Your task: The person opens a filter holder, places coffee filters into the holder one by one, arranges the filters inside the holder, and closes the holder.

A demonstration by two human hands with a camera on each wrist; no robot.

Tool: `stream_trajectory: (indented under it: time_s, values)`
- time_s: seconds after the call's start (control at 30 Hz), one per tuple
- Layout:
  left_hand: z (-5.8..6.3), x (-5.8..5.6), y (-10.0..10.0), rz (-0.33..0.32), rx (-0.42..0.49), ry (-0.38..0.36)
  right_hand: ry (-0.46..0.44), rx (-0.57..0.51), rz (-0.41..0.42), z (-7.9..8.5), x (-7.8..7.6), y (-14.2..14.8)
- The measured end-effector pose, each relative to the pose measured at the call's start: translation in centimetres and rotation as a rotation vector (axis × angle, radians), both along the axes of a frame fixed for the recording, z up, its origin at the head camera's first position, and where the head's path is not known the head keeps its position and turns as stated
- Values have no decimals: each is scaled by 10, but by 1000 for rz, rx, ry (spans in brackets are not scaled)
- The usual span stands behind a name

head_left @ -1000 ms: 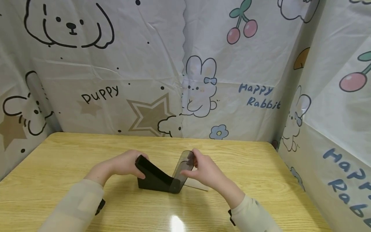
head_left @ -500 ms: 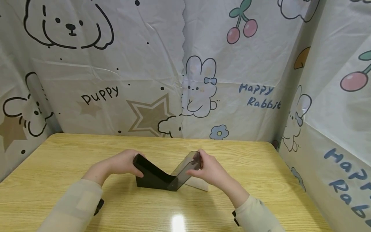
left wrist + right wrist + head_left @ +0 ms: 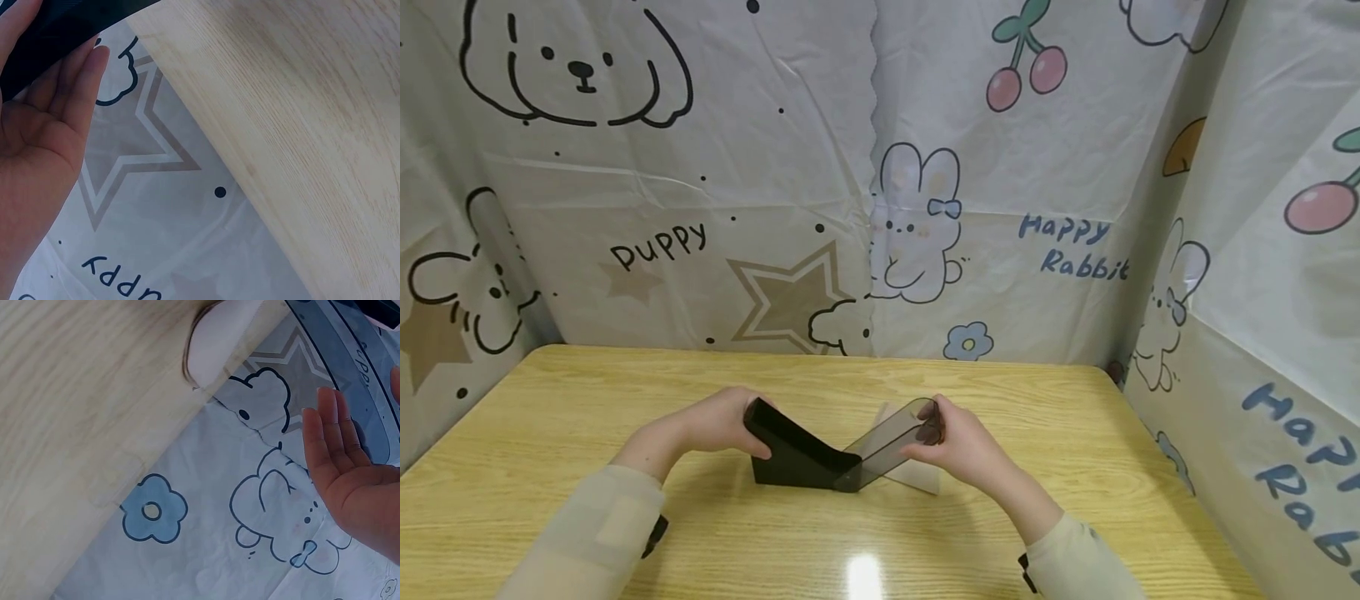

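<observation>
A black wedge-shaped box [image 3: 797, 458] with a smoky see-through hinged lid [image 3: 887, 442] stands mid-table in the head view. My left hand [image 3: 730, 421] grips its tall left end, thumb on the near side; the left wrist view shows the fingers of that hand [image 3: 47, 144] along the dark box [image 3: 69, 28]. The lid leans out to the right from its hinge at the low end. My right hand [image 3: 966, 442] holds the lid's free end, with fingertips showing through the plastic. In the right wrist view, that hand [image 3: 344, 469] is around the lid [image 3: 369, 406].
A pale flat piece [image 3: 917, 477] lies on the table behind and under the lid; its rounded end with a brown edge [image 3: 219, 340] shows in the right wrist view. The wooden table [image 3: 625, 383] ends at a printed cloth [image 3: 737, 167] at the back.
The lid has swung to the right and lower, opening wider from the box, with my right hand moving along. The box and left hand have shifted slightly left. More of the pale piece shows.
</observation>
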State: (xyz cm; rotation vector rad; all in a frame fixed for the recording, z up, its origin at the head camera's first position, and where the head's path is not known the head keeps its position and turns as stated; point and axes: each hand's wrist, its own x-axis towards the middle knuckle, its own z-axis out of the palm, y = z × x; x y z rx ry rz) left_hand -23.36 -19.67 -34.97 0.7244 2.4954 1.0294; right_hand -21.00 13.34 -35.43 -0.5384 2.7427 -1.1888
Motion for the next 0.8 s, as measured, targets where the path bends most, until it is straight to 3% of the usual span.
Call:
stream_trajectory:
  time_s: [0.4,0.7,0.8]
  values:
    - [-1,1,-5,33,-2,-13,4,25,-25,-6,0,5]
    - [-1,4,-4,18,23,-34,-17,21,-9,-10,-1,7]
    - [-2,3,-4,18,15,-28,-11,114,3,-11,-1,10]
